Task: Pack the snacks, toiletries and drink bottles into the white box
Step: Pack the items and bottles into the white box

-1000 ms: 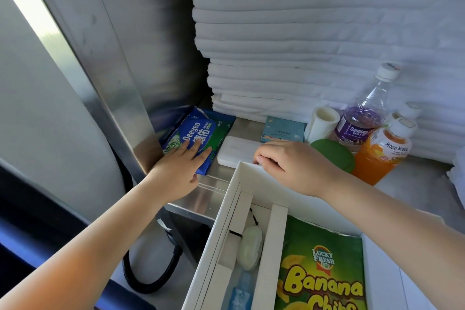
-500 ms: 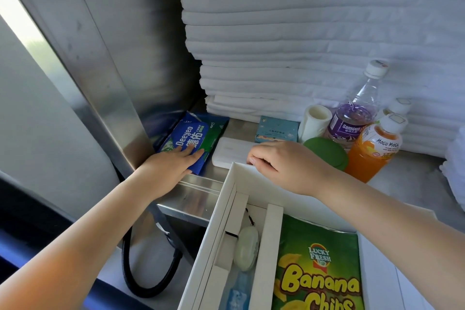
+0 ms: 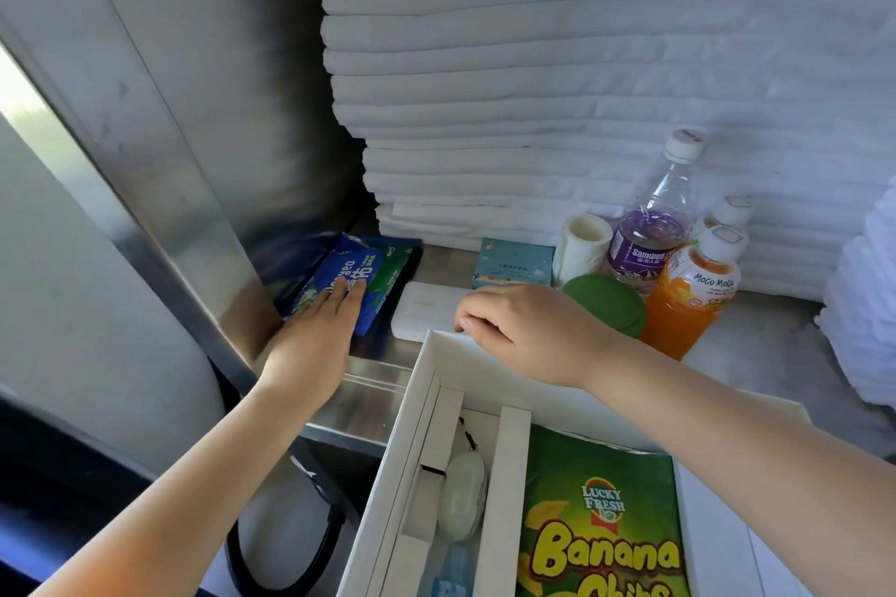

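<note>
— Left hand (image 3: 317,335)?
— Lay flat on the blue packet (image 3: 339,276), fingers straight, clasping nothing. Pressed it down at the left rear corner of the metal counter (image 3: 368,398), close against the steel wall.
— And the right hand (image 3: 523,335)?
— Curled its fingers over the far rim of the white box (image 3: 395,465) and gripped it there.
— Whereabouts of the box?
— Reached out past the counter's front edge, open at the top. Held a banana chips bag (image 3: 601,524) in the wide right compartment and a white oval case (image 3: 461,497) in the narrow slot to its left.
— Anything outside it?
— Plenty. A flat white pack (image 3: 426,310) just past the far rim, beside the blue packet. Behind that, a small teal carton (image 3: 514,264), then a white roll (image 3: 584,242) standing upright to its right. A green lid (image 3: 603,308) just beside the right wrist.
— Bottles?
— Stood upright along the rear edge, against the stack of folded towels (image 3: 582,63). A clear bottle (image 3: 649,238) with a purple label, an orange drink bottle (image 3: 688,301) in front of it and to the right, and a third bottle (image 3: 729,211) behind, mostly hidden.
— Below the counter?
— A black hose (image 3: 291,562), looped at the left.
</note>
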Available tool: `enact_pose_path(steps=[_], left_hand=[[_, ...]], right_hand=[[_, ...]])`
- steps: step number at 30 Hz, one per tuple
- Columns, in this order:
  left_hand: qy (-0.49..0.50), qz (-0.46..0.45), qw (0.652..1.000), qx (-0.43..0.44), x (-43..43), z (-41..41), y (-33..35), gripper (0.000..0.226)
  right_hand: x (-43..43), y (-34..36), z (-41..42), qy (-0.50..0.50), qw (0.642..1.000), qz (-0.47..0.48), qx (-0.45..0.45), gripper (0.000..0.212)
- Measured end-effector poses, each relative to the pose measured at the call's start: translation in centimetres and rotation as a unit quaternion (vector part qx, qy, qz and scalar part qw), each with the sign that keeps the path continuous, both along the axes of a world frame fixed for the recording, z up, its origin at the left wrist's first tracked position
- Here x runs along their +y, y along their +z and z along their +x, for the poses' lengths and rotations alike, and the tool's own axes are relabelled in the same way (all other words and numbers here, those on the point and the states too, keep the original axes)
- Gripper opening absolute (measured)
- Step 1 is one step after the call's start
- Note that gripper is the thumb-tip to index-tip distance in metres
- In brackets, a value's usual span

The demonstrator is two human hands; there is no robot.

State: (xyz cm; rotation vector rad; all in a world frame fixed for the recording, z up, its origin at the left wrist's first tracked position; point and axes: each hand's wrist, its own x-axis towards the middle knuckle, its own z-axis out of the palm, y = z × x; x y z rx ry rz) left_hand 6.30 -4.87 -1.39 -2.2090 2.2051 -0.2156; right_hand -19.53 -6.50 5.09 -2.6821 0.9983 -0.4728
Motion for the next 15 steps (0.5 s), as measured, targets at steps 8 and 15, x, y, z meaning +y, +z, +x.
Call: enact_pose_path(steps=[8, 15], left_hand=[[-0.092, -0.197, 0.972, 0.093, 2.8, -3.4, 5.0, 0.058], [-0.257, -0.277, 0.923, 0.068, 6.4, -6.7, 8.0, 0.046]], right_hand=[[0.0, 0.3, -0.3, -0.018, 0.998, 0.004, -0.059, 0.026], [0.7, 1.9, -1.3, -0.047, 0.983, 0.101, -0.147, 0.052]])
